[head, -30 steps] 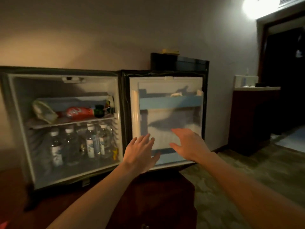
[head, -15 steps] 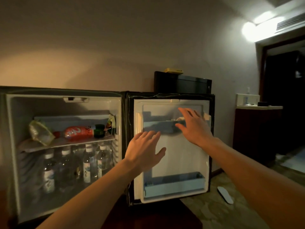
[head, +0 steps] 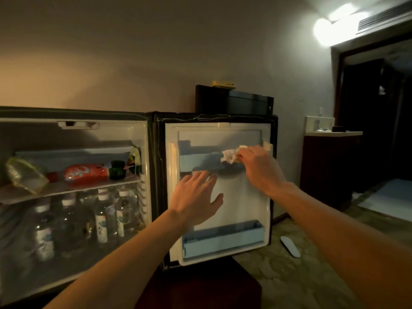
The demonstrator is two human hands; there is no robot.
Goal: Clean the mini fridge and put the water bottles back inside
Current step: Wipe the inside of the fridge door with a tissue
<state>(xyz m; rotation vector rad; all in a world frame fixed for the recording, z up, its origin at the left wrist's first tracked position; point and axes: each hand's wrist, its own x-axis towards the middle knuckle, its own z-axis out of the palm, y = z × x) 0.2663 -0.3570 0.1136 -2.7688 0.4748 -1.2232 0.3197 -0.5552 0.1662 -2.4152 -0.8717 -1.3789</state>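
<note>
While the mini fridge stands open, the right hand pinches a crumpled white tissue at the upper door shelf. Fingers spread, the left hand lies flat against the door liner. Water bottles stand inside, under the shelf.

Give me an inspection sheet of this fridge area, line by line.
Surface: open door liner, pale, two blue racks.
Job's things: water bottles upright in fridge, lower level; crumpled tissue at upper rack.
Clutter: red bottle lying on shelf, dark jar, wrappers.
Hands: left hand flat, fingers spread, before the door; right hand pinches the tissue.
Cables: nothing seen.
Surroundings: black box on top, slipper on floor, dark doorway.
</note>
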